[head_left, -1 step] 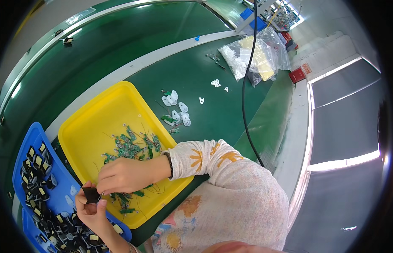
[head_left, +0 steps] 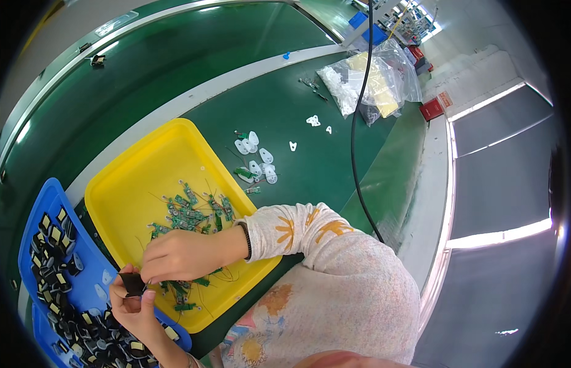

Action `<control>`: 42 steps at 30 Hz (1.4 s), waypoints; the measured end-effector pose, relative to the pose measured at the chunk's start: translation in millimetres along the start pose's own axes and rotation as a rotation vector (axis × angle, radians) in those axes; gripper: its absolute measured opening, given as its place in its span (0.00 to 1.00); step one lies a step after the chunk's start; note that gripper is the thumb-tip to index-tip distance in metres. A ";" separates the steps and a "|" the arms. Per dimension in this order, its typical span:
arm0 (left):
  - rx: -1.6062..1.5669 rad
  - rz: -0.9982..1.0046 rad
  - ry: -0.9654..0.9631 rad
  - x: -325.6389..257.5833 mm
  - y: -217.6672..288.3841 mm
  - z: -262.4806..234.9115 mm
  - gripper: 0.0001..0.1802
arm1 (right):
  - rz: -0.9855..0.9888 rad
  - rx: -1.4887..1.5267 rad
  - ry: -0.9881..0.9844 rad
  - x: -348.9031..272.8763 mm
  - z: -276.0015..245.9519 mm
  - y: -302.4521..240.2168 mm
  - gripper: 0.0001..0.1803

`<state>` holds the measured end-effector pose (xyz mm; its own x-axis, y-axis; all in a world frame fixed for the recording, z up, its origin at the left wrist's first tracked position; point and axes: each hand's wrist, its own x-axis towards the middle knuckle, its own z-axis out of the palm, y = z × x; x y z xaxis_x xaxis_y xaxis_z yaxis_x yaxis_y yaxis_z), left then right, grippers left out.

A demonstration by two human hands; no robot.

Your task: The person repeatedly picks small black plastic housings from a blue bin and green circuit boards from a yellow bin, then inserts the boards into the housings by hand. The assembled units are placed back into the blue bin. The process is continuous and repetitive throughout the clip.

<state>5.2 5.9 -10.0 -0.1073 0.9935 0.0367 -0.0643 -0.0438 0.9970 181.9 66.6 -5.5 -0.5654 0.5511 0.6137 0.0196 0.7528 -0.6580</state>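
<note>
My left hand point(head_left: 130, 305) is closed around a small flat black piece point(head_left: 133, 284), gripping it between thumb and fingers. Coming in from the right, my right hand point(head_left: 174, 255) has its fingertips pinched against the right edge of that piece; whatever they hold is hidden. Both hands are over the near left edge of a yellow tray point(head_left: 135, 151). Inside the tray lie several small green circuit boards point(head_left: 186, 216) with thin wires, partly covered by my right hand. Left of my hands, a blue tray point(head_left: 83, 230) holds many black parts point(head_left: 55, 234) with pale yellow pads.
Beyond the yellow tray, translucent white oval covers point(head_left: 267, 157) and a few boards lie on the green table point(head_left: 316, 178). Small white pieces point(head_left: 313, 121) sit farther right. Clear plastic bags point(head_left: 374, 83) rest at the far edge. A black cable point(head_left: 354, 141) hangs across the view.
</note>
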 end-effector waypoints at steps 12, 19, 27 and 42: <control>-0.030 0.080 0.003 -4.3 6.3 6.3 0.20 | 0.079 0.117 -0.030 -1.3 0.4 -4.3 0.06; 0.095 0.231 0.009 2.8 10.3 19.1 0.17 | 0.186 0.266 0.022 0.5 -0.7 -1.2 0.06; 0.362 0.263 0.051 -3.0 0.5 -6.1 0.17 | 0.643 0.761 -0.097 7.1 -11.3 -4.5 0.06; 0.134 0.189 0.104 -3.8 10.6 8.6 0.23 | 0.668 0.896 -0.115 2.2 -11.1 0.2 0.07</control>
<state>13.5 2.6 1.1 -0.2068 0.9527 0.2226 0.0980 -0.2062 0.9736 189.8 72.0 0.6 -0.7368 0.6760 0.0074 -0.2268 -0.2369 -0.9447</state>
